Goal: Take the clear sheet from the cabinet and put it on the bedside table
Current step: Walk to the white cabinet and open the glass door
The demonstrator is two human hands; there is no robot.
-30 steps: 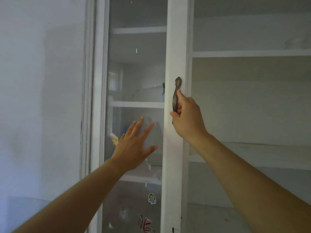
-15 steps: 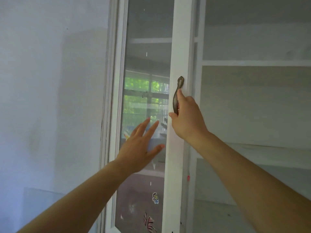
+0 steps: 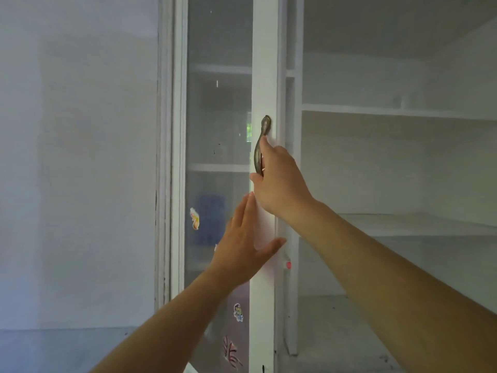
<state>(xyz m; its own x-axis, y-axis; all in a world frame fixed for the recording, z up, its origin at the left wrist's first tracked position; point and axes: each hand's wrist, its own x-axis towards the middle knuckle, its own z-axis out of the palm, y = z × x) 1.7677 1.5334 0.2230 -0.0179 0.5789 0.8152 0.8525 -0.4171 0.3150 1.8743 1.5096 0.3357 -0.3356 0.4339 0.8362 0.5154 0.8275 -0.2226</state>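
Observation:
A white cabinet fills the view. Its left glass door (image 3: 219, 117) has a white frame and a bronze curved handle (image 3: 262, 145). My right hand (image 3: 279, 184) is shut on that handle. My left hand (image 3: 243, 246) is open, fingers together, flat against the door frame just below the handle. Behind the glass, something blue (image 3: 211, 224) shows faintly on a shelf. I cannot make out a clear sheet. The right side of the cabinet stands open, with bare white shelves (image 3: 403, 111).
Several small stickers (image 3: 195, 218) are stuck on the glass. A small red dot (image 3: 288, 265) sits at the door's edge. A plain pale wall (image 3: 80, 157) lies left of the cabinet.
The glass door has swung; the green window reflection from half a second ago is gone. My left hand moved right and up onto the door frame. My right hand kept its hold on the handle.

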